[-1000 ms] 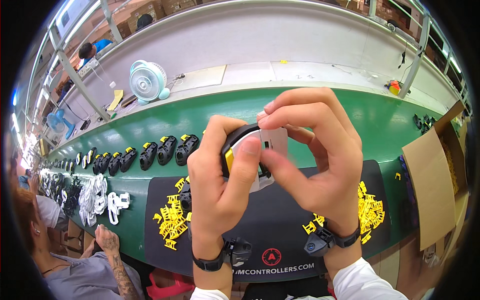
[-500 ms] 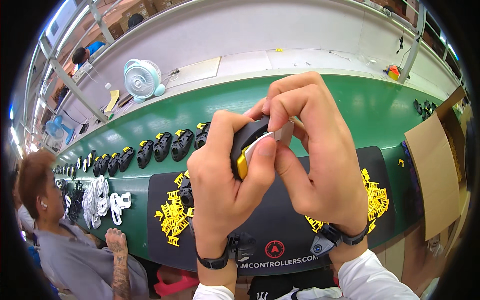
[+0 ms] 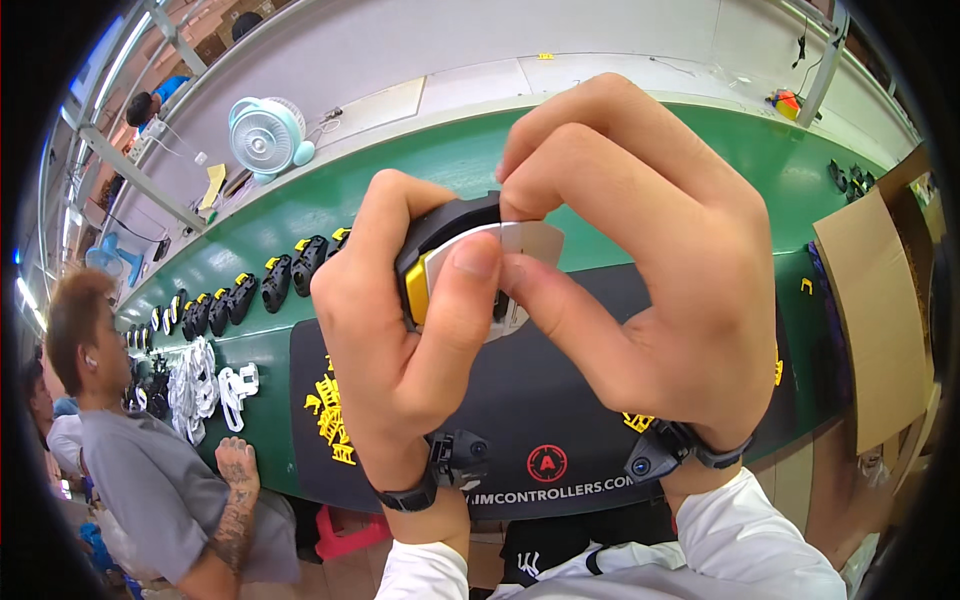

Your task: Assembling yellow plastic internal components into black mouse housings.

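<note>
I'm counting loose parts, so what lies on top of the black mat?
On the black mat, yellow plastic pieces lie at the left, with a few beside the right hand. The left hand and right hand cover other patches; anything there is hidden.

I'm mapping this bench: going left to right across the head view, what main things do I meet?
Pile of white plastic parts → bare left hand → curved black, white and yellow plastic shell → bare right hand → brown cardboard box.

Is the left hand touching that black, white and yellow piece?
Touching: the head view shows the left hand gripping the piece, thumb lying across its white face.
</note>
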The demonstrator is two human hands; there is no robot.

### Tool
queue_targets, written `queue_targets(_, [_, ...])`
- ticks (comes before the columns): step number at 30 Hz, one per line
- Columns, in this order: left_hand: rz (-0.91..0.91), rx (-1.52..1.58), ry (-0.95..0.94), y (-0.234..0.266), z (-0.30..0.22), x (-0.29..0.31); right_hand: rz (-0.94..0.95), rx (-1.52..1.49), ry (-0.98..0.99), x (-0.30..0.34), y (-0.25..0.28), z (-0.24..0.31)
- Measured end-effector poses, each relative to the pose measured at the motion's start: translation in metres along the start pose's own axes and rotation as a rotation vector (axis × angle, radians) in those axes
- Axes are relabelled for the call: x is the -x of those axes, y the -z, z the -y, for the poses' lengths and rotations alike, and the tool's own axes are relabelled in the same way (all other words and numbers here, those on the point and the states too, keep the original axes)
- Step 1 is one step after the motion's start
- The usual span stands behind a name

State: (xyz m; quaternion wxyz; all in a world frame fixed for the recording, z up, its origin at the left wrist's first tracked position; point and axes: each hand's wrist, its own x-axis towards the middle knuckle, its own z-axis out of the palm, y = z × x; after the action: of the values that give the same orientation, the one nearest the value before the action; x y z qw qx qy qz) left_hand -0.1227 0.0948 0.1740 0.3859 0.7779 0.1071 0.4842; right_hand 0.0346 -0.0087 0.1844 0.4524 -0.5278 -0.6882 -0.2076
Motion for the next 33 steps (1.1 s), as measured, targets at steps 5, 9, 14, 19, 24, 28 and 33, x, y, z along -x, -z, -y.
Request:
queue_targets(5, [-0.003,0.041,0.038,0.004,-0.007,0.002,-0.125,-0.182,0.042,-0.006,-0.006,0.017])
queue_targets(9, [-0.010,0.129,0.051,0.000,-0.006,0.007,-0.103,-0.286,-0.038,-0.003,-0.012,0.022])
queue_targets(14, [0.028,0.148,0.068,0.003,-0.014,0.007,-0.114,-0.281,-0.076,-0.005,-0.008,0.031])
queue_targets(19, [0.063,0.131,0.033,0.002,-0.014,0.004,-0.131,-0.252,-0.111,-0.005,-0.007,0.034])
queue_targets(24, [0.006,0.125,0.107,0.004,-0.010,0.005,-0.147,-0.267,-0.133,-0.007,-0.010,0.040])
queue_targets(28, [0.009,0.201,0.171,0.002,-0.012,0.007,-0.116,-0.281,-0.210,-0.005,-0.004,0.036])
queue_targets(33, [-0.038,0.204,0.036,0.003,-0.015,0.012,-0.156,-0.529,-0.427,-0.006,-0.005,0.044])
